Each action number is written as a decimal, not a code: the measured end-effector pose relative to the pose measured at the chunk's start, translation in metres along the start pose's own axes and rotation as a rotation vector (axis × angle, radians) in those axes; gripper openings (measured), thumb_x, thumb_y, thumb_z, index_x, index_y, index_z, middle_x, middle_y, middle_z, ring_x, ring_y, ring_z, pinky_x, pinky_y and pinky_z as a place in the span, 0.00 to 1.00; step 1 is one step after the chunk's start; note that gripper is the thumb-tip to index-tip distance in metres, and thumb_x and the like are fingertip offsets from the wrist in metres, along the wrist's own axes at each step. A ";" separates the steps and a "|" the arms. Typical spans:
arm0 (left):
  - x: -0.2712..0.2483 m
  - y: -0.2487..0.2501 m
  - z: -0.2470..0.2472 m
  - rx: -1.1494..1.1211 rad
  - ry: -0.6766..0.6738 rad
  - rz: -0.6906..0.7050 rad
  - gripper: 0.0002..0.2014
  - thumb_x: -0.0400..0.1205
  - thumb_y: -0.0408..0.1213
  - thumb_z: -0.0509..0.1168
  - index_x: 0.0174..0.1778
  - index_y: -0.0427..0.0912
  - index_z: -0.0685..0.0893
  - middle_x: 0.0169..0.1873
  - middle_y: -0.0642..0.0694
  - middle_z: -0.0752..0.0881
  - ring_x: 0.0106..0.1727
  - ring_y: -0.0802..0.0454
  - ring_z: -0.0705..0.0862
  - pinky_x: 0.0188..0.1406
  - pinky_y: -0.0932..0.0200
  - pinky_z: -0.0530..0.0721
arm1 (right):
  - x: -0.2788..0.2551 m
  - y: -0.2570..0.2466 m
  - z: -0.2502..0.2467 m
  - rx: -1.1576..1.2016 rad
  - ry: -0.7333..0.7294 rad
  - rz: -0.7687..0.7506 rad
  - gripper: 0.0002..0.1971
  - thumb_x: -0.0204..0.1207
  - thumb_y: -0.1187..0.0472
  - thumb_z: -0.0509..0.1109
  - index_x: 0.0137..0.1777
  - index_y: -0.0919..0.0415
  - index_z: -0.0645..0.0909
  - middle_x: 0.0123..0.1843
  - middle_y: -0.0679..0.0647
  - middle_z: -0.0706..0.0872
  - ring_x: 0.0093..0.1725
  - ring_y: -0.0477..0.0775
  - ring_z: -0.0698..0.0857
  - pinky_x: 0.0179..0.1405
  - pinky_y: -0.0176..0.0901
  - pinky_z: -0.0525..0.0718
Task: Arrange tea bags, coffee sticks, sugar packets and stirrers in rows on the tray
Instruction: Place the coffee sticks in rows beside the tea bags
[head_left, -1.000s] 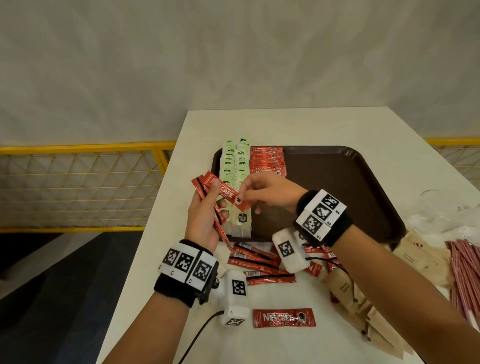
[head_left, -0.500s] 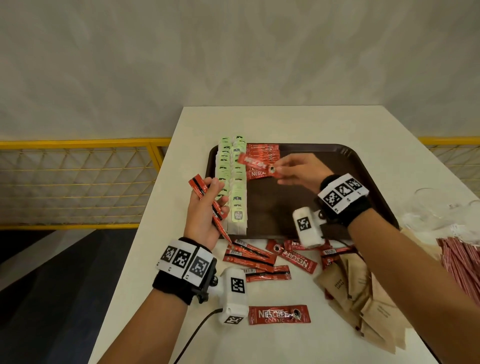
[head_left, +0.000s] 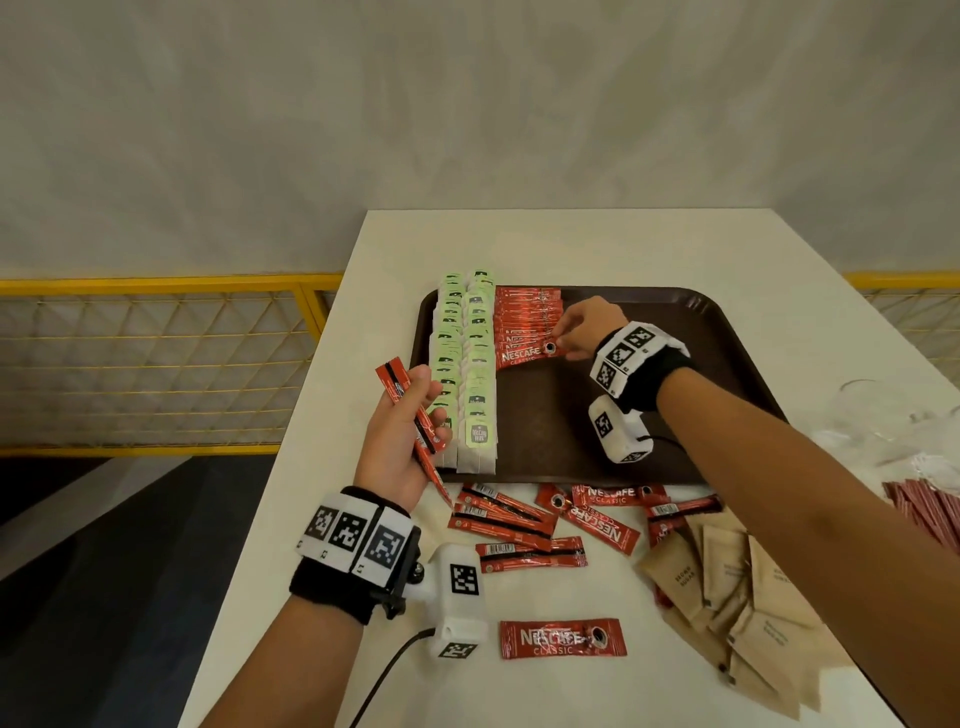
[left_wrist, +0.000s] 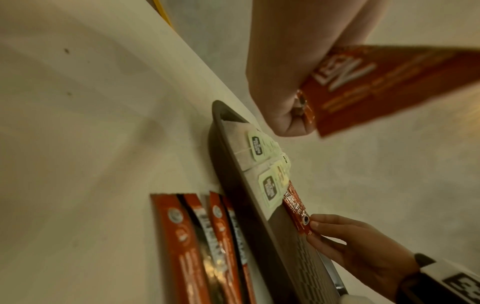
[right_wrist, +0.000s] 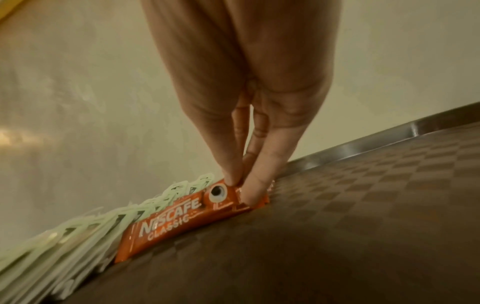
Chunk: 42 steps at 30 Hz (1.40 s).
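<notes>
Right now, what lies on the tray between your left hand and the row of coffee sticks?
Two rows of green-tagged tea bags lie between the left hand and the coffee stick row; the head view shows it.

Counts on the tray (head_left: 675, 322) and desk (head_left: 519, 244)

One tray holds two rows of tea bags (head_left: 465, 364) along its left edge and one row of coffee sticks (head_left: 527, 322) beside them; the overlap hides exact numbers. Some eight loose coffee sticks (head_left: 563, 638) lie on the desk by the tray's near edge, a few more in the left hand (head_left: 400, 441). Sugar packets (head_left: 737, 587) and stirrers (head_left: 930, 506) sit piled, uncountable.
</notes>
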<state>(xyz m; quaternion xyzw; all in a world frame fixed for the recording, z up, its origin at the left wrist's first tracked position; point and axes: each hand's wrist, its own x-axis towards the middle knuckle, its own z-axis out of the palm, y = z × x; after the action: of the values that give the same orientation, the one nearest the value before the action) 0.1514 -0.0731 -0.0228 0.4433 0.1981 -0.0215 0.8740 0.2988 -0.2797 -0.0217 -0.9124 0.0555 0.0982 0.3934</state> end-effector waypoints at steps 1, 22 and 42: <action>0.001 0.001 -0.002 -0.001 0.002 0.000 0.05 0.82 0.42 0.65 0.46 0.45 0.79 0.35 0.50 0.80 0.27 0.60 0.76 0.19 0.69 0.76 | 0.001 0.000 0.001 0.007 0.015 0.003 0.08 0.73 0.75 0.70 0.40 0.63 0.83 0.51 0.64 0.88 0.52 0.60 0.88 0.53 0.52 0.88; 0.004 0.000 -0.002 -0.007 -0.010 -0.021 0.06 0.81 0.43 0.65 0.48 0.44 0.80 0.34 0.50 0.79 0.26 0.60 0.76 0.21 0.69 0.77 | 0.005 0.005 0.010 0.068 0.057 0.060 0.06 0.74 0.73 0.71 0.42 0.61 0.81 0.55 0.60 0.85 0.53 0.58 0.88 0.53 0.51 0.88; 0.005 -0.001 -0.002 0.006 -0.008 -0.038 0.07 0.81 0.44 0.66 0.49 0.44 0.80 0.33 0.50 0.80 0.26 0.60 0.77 0.20 0.69 0.78 | 0.007 0.007 0.010 -0.027 0.070 0.022 0.08 0.71 0.68 0.75 0.38 0.57 0.79 0.53 0.58 0.86 0.55 0.57 0.86 0.57 0.52 0.86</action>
<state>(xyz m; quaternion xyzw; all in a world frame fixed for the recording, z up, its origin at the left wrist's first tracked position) 0.1550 -0.0713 -0.0265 0.4418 0.2031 -0.0404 0.8729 0.3029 -0.2774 -0.0343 -0.9199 0.0779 0.0711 0.3776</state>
